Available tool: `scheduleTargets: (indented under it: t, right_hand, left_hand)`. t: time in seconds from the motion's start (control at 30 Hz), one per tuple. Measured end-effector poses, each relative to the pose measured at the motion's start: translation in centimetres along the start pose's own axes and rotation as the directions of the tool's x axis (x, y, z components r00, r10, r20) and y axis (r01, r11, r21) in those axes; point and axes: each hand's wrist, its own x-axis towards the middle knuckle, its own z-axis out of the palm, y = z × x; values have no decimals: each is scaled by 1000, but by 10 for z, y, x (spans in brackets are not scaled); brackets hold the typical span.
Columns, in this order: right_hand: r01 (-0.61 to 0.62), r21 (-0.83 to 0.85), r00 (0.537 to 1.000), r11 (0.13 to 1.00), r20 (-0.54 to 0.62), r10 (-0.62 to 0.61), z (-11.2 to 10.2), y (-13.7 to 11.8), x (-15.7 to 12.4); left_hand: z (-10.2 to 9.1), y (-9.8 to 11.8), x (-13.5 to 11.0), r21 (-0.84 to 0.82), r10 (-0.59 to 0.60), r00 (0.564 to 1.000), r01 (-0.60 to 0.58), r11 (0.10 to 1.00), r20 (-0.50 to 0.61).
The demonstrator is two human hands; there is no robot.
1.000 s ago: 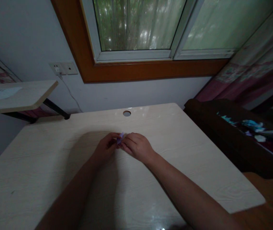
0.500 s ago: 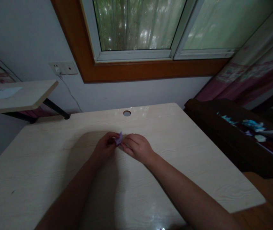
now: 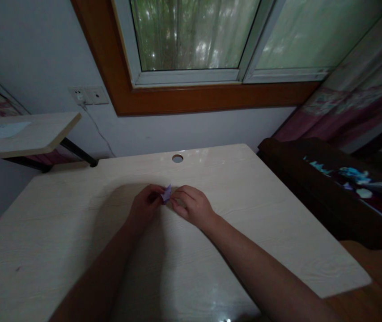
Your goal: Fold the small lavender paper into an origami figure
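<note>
A small piece of folded purple paper [image 3: 166,194] is between my two hands, just above the pale wood-grain table [image 3: 244,250]. My left hand [image 3: 146,204] pinches its left side between thumb and fingers. From the right, my right hand [image 3: 191,203] has its thumb and fingertips closed at the paper's right edge. One pointed corner sticks up between the hands. The fingers cover part of the paper, and its full folded shape is too small to make out.
A round cable hole [image 3: 177,158] lies near the table's far edge. At the left, a raised shelf [image 3: 57,127] stands on black legs. A white cord [image 3: 99,129] hangs from the wall socket. Beyond the right edge, a dark brown piece of furniture [image 3: 288,188] bears several small items.
The right hand's fingers have shifted slightly at the paper's edge, with the thumb a little further from the fingers. The paper has barely moved and stays in the left hand.
</note>
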Motion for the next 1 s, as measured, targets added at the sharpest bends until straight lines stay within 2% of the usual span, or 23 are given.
scheduleTargets:
  t: [0.4, 0.8, 1.0]
  right_hand:
    - [-98, 48, 993, 994, 72, 95, 4, -5, 4]
    - [-130, 204, 990, 970, -22, 138, 8, -3, 2]
    - [-107, 208, 992, 972, -40, 118, 8, -1, 1]
  left_hand:
    - [-1, -1, -1, 156, 148, 989, -147, 977, 9]
    - [-2, -5, -3, 53, 169, 986, -169, 984, 13]
    - [-3, -2, 0, 175, 264, 964, -267, 948, 38]
